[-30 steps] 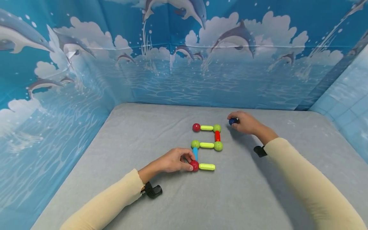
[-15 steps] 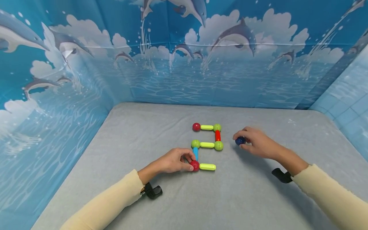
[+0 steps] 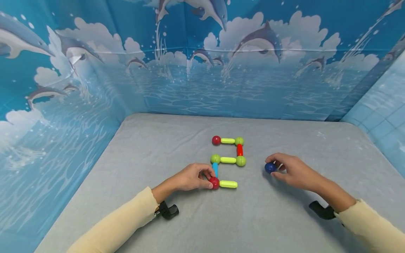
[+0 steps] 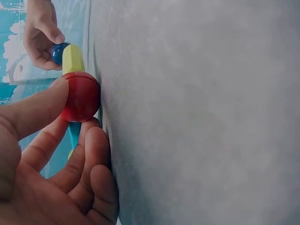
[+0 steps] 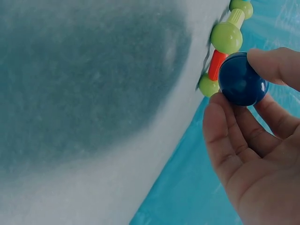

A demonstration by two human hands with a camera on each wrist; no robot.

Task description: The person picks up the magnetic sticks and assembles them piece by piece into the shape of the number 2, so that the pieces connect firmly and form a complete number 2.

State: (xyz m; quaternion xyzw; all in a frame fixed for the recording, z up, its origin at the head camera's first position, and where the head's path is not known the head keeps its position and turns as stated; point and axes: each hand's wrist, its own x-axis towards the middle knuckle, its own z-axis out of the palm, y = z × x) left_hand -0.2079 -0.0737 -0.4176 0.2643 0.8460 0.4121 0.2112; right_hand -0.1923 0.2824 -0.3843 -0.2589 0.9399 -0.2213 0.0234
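Thumb and fingers of my left hand (image 3: pixel 191 176) pinch a red ball (image 4: pixel 82 97) at the near corner of a zigzag chain of balls and rods. From that ball a yellow-green rod (image 3: pixel 228 184) points right, its far end bare. A blue rod (image 3: pixel 215 169) runs back to a green ball (image 3: pixel 215 159). My right hand (image 3: pixel 295 171) grips a dark blue ball (image 5: pixel 242 79) between thumb and fingers, right of the chain and apart from it. In the head view it casts a shadow on the grey cloth beneath.
Farther along the chain come another yellow-green rod (image 3: pixel 227 160), a green ball (image 3: pixel 240 161), a red rod (image 3: pixel 239 150), a second green ball (image 3: pixel 239 141) and a red end ball (image 3: pixel 216 140). Grey cloth (image 3: pixel 171 140) covers the table. A dolphin-print curtain (image 3: pixel 202 84) stands behind.
My right hand has come nearer with the blue ball, moving slightly to the right, from beside the far end of the chain. My left hand keeps its pinch on the red ball.
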